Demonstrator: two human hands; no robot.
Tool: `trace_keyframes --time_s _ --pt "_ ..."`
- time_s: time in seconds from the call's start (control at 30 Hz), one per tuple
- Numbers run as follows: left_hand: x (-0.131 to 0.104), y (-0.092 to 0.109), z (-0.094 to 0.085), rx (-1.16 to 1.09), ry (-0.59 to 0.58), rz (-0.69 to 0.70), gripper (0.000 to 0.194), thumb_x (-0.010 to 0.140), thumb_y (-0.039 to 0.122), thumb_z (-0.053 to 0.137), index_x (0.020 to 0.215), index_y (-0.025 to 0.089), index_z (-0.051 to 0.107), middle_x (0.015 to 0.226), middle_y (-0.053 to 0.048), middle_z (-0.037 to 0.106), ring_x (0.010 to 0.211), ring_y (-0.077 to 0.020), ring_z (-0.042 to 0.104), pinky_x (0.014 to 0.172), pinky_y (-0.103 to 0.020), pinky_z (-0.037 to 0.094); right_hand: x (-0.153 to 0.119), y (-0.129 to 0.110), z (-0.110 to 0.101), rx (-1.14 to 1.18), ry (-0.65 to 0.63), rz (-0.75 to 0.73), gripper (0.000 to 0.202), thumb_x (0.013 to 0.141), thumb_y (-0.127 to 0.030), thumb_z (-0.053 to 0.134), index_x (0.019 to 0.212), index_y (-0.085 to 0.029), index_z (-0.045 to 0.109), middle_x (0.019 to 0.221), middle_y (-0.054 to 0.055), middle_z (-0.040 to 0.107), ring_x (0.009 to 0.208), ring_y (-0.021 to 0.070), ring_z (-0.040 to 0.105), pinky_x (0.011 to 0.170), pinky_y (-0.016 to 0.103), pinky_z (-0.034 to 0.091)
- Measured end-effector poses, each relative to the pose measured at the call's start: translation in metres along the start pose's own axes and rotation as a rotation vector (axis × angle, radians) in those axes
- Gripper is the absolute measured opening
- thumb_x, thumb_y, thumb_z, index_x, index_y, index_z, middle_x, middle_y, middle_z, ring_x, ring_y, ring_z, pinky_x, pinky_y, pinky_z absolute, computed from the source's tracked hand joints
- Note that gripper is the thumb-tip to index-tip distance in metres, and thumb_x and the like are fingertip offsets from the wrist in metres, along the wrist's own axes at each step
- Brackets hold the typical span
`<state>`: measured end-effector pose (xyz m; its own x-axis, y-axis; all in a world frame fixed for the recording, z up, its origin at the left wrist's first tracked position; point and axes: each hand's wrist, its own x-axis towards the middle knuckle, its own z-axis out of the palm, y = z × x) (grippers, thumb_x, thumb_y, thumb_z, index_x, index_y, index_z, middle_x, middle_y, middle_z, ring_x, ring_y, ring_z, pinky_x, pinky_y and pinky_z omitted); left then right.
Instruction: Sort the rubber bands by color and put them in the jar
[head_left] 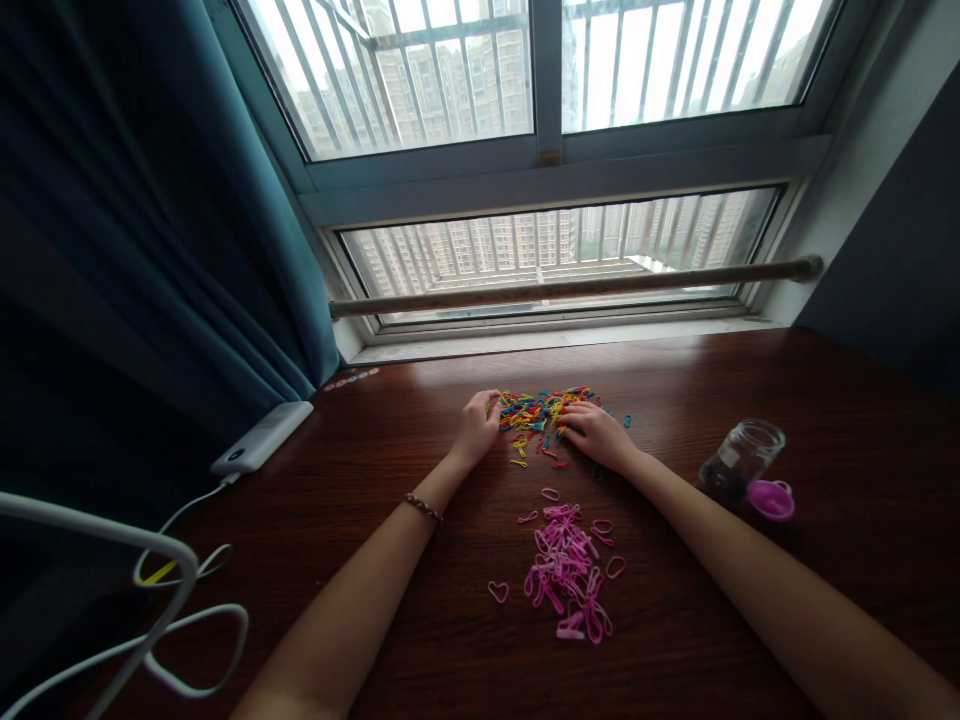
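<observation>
Clips [534, 412] in yellow, red, blue and other colours lie heaped together on the dark wood desk [420, 650], toward its window side, with a few loose ones scattered nearer to us. Our left hand [477, 428] rests against the heap's left edge, fingers curled inward; our right hand [598, 437] lies palm down over its right end, fingers slightly bent and parted. We cannot tell whether either set of fingers has hold of a clip.

Closer to us, well apart from that heap, is a pile of pink loops [564, 560], with several strays around it, one shaped like a heart. As far as we can judge, the pink is already separated, while the other colours still lie mixed and remain to be dealt with.

A clear jar [741, 460] stands off to the right, a bright pink lid [771, 501] just beside it. At far left, a white power bank [262, 438] trails a white cable near a blue curtain [172, 200]. Beyond the desk, a barred window [549, 80] looks onto tall buildings.
</observation>
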<state>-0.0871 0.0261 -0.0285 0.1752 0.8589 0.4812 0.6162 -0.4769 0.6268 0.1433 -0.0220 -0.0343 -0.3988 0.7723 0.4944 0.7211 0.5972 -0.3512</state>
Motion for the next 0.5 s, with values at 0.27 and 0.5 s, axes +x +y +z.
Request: trace_keyframes --time_s 0.27,0.5 --pt "-0.006 -0.015 0.008 0.147 -0.150 0.129 0.027 0.080 0.022 0.048 0.104 0.012 0.054 0.106 -0.012 0.059 0.098 -0.0211 0.055 0.090 -0.036 0.042 -0.004 0.031 -0.004 -0.068 0.194 0.471 0.021 0.078 -0.021 0.047 0.080 -0.018 0.068 0.088 0.006 0.068 0.083 0.0182 0.061 0.078 0.028 0.044" --pt "-0.009 -0.001 0.005 0.093 -0.163 0.170 0.033 0.080 0.019 0.048 0.112 0.014 0.050 0.094 -0.008 0.061 0.087 -0.0182 0.057 0.082 -0.033 0.046 -0.004 0.033 -0.005 -0.184 0.323 0.543 0.026 0.075 -0.017 0.046 0.092 -0.013 0.065 0.100 0.011 0.063 0.094 0.0221 0.055 0.084 0.032 0.042"
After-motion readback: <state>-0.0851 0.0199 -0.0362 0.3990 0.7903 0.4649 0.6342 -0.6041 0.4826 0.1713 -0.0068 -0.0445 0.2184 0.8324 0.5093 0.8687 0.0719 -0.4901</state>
